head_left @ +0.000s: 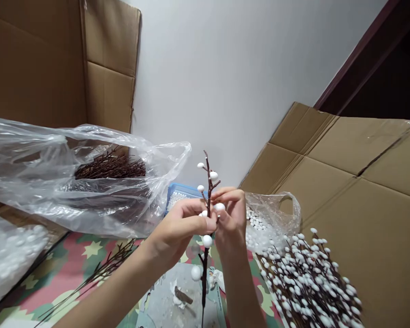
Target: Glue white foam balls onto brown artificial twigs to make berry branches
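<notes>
White foam buds dot one brown twig between two hands

Head-mounted cam, single view, faces fwd & down from above, close on L hand & R hand, white wall farther off at top of frame.

Matt foam balls, rough brown stem, glossy plastic bag.

My left hand and right hand meet mid-frame, fingers curled; my left forearm slants from lower left, my right forearm rises from the bottom edge.
</notes>
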